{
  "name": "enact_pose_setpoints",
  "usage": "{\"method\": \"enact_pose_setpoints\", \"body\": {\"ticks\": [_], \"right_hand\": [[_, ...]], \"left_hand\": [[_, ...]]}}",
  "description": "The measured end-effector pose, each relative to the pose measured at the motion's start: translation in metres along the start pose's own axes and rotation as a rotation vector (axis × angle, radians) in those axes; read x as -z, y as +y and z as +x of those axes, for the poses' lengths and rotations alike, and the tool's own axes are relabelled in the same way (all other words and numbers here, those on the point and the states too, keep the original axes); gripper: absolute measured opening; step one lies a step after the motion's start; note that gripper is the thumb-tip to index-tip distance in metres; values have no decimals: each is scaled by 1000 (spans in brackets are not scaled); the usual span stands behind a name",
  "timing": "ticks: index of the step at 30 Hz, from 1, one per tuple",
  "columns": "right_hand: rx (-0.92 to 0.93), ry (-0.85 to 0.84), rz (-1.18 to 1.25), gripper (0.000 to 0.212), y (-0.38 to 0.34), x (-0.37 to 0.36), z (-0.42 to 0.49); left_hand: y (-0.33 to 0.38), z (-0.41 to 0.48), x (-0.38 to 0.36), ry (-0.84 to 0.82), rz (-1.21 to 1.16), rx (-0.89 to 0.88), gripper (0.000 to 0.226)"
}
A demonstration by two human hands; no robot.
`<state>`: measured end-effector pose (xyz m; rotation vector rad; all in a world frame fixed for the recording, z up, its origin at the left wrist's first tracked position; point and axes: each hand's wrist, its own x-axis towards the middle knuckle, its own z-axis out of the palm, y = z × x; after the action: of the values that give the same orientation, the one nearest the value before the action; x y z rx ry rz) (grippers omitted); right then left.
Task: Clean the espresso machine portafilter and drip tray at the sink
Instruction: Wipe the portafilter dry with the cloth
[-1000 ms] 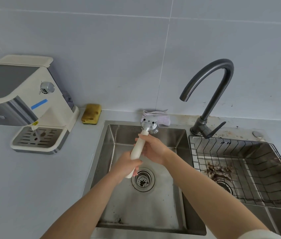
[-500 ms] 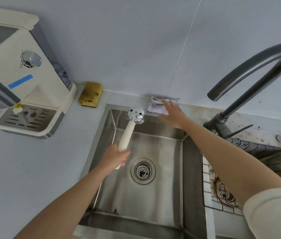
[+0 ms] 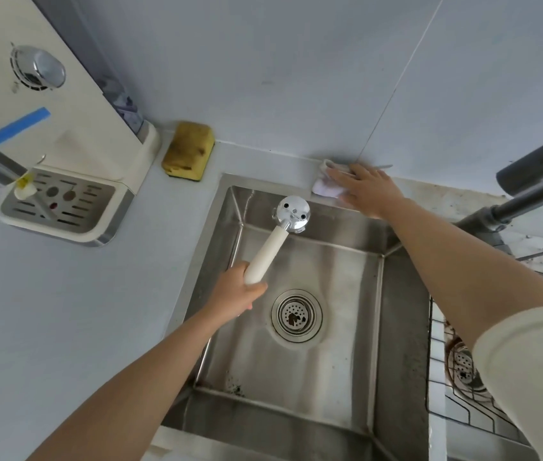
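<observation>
My left hand (image 3: 235, 292) grips the cream handle of the portafilter (image 3: 268, 249) over the left sink basin (image 3: 356, 311). Its chrome head (image 3: 291, 214) points toward the back wall, underside up. My right hand (image 3: 365, 189) lies flat, fingers extended, on a small white cloth (image 3: 325, 189) on the ledge behind the basin. The espresso machine (image 3: 47, 128) stands at the left on the counter, with its slotted drip tray (image 3: 60, 204) in place under the spout.
A yellow sponge (image 3: 188, 149) lies against the wall between machine and sink. The dark faucet (image 3: 536, 181) arches at the right edge. A wire rack (image 3: 456, 410) sits in the right basin over a drain with coffee grounds. The left drain strainer (image 3: 296, 316) holds some residue.
My right hand left the portafilter, reached to the back ledge and now rests on the white cloth. My left hand alone keeps the handle. The camera moved closer and lower over the sink.
</observation>
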<state>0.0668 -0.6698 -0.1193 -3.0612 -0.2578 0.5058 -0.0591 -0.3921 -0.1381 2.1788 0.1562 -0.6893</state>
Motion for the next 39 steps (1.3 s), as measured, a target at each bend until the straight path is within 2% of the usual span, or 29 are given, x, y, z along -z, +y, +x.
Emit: {"method": "enact_pose_setpoints", "body": {"ticks": [8,14,20,22,24,26,29,34,39], "right_hand": [[-27,46,49,54,-6,5,6],[-71,183,607,48,-26,24,-21],[-26,346,804,48,-61,42,-75],[34,332,753,48,-81,38,-93],[83,289,505,47,-100,29,-109],[68,289,275,47,-113,21,-120],[28,309,142,45,-121,18,-128],[39,395,192,42,-125,22,-142],[47,429,263,42,-118,24,-158]], "left_hand": [[2,-2,2,9,7,-3,14],[8,-10,9,3,6,0,12],[20,-28,8,-9,-31,-8,12],[27,-33,5,-21,-35,-33,11],[33,-40,0,-22,-29,-52,10],[37,-47,-6,-9,-13,-60,8],[36,-57,-14,33,-4,-47,10],[41,-67,-20,93,-113,-19,11],[44,-74,-19,73,-142,-53,11]]}}
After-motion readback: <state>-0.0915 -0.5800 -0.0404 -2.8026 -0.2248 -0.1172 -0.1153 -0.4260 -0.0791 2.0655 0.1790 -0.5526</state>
